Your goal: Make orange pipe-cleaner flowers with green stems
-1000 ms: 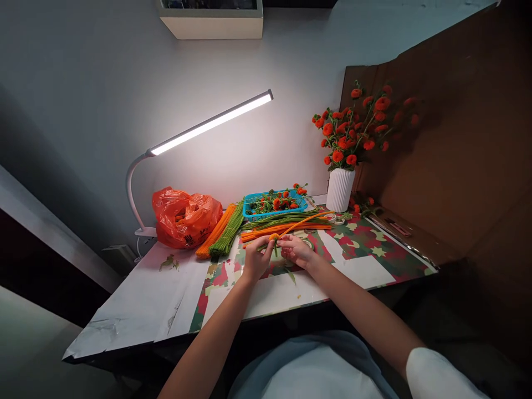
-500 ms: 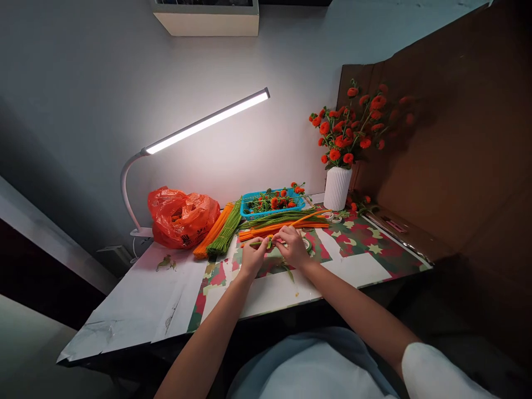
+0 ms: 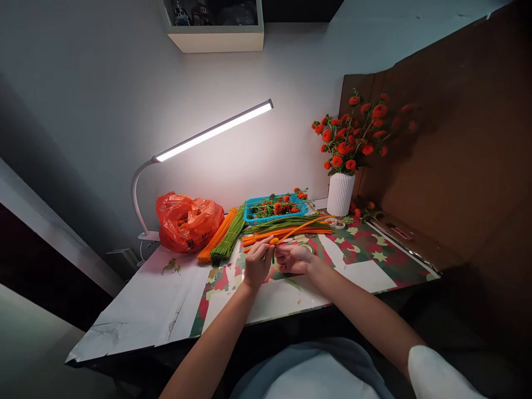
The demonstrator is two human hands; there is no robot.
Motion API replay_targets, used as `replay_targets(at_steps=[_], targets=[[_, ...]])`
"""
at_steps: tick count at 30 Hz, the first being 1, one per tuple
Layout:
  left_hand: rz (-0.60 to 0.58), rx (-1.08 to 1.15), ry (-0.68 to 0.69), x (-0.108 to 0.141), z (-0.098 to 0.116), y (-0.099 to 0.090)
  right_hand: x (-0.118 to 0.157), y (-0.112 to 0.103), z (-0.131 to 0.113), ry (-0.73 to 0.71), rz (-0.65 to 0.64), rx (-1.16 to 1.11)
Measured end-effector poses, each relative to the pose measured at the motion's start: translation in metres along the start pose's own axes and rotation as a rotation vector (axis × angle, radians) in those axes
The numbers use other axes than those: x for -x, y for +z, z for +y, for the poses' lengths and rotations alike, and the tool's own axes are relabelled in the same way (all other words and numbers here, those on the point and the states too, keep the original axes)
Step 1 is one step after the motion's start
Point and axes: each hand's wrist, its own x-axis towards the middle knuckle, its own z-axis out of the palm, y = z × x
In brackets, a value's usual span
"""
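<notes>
My left hand (image 3: 258, 262) pinches a small coiled orange flower head (image 3: 274, 241) by its base, near the middle of the table. From the coil a long orange fuzzy stem (image 3: 305, 225) runs up to the right. Close beside it, my right hand (image 3: 294, 259) is turned palm up with fingers curled, its fingertips at the base of the flower piece; what they grip is too small to make out. Behind the hands lie loose orange stems (image 3: 320, 231) and green stems (image 3: 266, 226). A tape roll (image 3: 308, 249) is partly hidden behind my right hand.
A blue basket (image 3: 248, 215) holds small flowers. To its left are orange bundles (image 3: 216, 235), green bundles (image 3: 228, 238), a red plastic bag (image 3: 189, 221) and a lamp (image 3: 216, 130). A white vase (image 3: 341, 194) of red flowers stands at the back right, beside cardboard (image 3: 415, 166).
My right hand has rolled over, palm now upward. My left hand has tilted upright, and the orange coil now shows above its fingertips. The view has shifted slightly.
</notes>
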Motion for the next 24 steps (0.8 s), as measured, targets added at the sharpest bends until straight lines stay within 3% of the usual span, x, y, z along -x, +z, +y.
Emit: replay_targets(at_steps=[6, 12, 24], targets=[[0.058, 0.193, -0.253, -0.003, -0.005, 0.003, 0.003, 0.000, -0.002, -0.286, 0.223, 0.262], [0.042, 0.311, -0.277, -0.004, -0.012, 0.005, 0.004, 0.006, -0.001, -0.580, 0.294, 0.558], [-0.032, 0.602, -0.473, -0.003, -0.017, 0.008, -0.002, 0.001, 0.006, -0.734, 0.378, 0.772]])
